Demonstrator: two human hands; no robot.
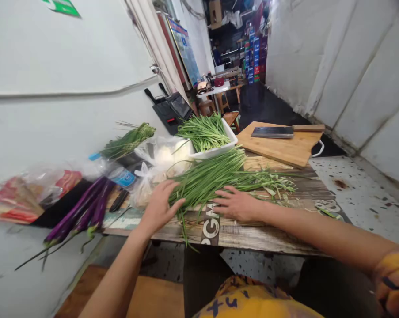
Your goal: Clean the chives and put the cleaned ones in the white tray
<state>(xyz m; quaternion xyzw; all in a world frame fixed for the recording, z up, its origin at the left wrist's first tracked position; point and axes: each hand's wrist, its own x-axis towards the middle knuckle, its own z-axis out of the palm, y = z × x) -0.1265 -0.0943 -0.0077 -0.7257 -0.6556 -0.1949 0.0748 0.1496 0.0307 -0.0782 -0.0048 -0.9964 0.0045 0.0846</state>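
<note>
A loose heap of long green chives (pixel 206 176) lies across the wooden-patterned table (pixel 252 234). My left hand (pixel 161 205) is at the heap's left end, fingers spread and thumb apart, next to the stalks. On the near side of the heap, my right hand (pixel 235 203) rests with its fingers apart, fingertips by the stalks. Neither hand is closed on anything. Short trimmed bits (pixel 275 182) are scattered to the right of the heap. Behind it, a white tray (pixel 232 132) holds more green stalks (pixel 204 132).
A cleaver (pixel 272 132) lies on a wooden cutting board (pixel 282 148) at the back right. Plastic bags (pixel 166 154), a water bottle (pixel 121 176), a dark-handled tool (pixel 119 200) and purple eggplants (pixel 83 212) are at the left. White walls flank the table.
</note>
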